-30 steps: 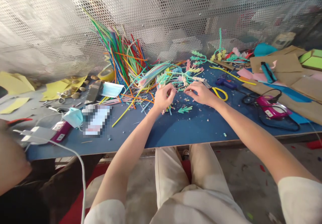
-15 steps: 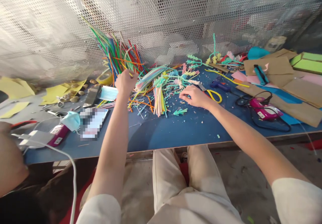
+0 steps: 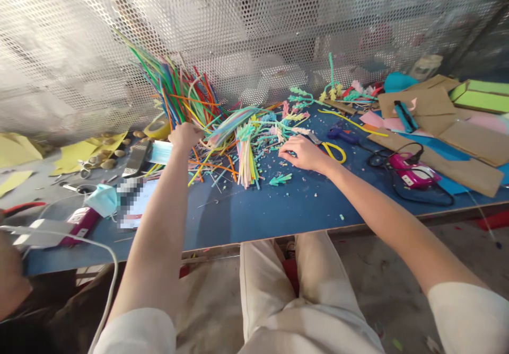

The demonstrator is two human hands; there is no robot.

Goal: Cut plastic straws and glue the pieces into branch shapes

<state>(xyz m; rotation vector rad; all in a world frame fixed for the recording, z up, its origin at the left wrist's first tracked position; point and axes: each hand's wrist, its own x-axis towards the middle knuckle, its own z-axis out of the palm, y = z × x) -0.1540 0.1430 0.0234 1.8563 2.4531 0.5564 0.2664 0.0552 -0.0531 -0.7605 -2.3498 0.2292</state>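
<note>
At the blue worktable [image 3: 254, 219], the left hand [image 3: 185, 134] reached to the foot of the tall coloured stems [image 3: 183, 91], which leaned against a perforated metal screen [image 3: 274, 31]. Its fingers bent downward beyond the back of the hand, and whether they gripped a stem I could not tell. The right hand [image 3: 301, 152] hung low over the tabletop with its fingers curled and loosely bunched; nothing showed clearly between them. Between the hands lay a pale bundle [image 3: 247, 163] of pink, white and yellow stems with fuzzy green tops, its plain ends toward the table's front edge. A pastel bunch [image 3: 233, 123] lay slantwise behind it, and a small green sprig [image 3: 280, 179] rested to its right among scattered clippings. Just beside the right hand were scissors with yellow handles [image 3: 333, 144], and past them a dark blue glue gun [image 3: 344, 135]. Farther right, a magenta power strip [image 3: 413, 173] sat near flat cardboard pieces [image 3: 475, 139]. To the left, a blue face mask [image 3: 159, 152] lay partly behind the left wrist.
</note>
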